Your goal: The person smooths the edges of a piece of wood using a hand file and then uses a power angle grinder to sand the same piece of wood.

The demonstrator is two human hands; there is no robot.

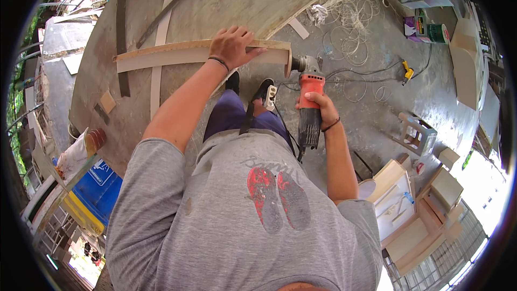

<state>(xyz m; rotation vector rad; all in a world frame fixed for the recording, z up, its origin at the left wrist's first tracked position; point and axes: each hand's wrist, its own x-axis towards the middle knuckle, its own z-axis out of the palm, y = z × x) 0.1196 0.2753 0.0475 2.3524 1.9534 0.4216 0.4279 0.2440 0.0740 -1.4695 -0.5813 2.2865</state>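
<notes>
A long, slightly curved wooden board (161, 58) with a pale face and a rough brown upper edge lies across in front of me. My left hand (232, 47) grips it from above near its right part, fingers over the far edge and thumb pointing right. My right hand (324, 109) is closed round the body of a red and black angle grinder (311, 87), held upright with its head at the far end. The grinder's disc (288, 63) stands at the board's right end and seems to touch it. Whether it spins cannot be told.
A large wooden sheet (258, 0) and narrow strips (161, 32) lie beyond the board. A green-handled saw (183, 2) rests there. Tangled pale strapping (353, 21) and a dark cable (366, 71) with a yellow plug (407, 73) cross the floor. A white socket block (271, 97) is by my foot.
</notes>
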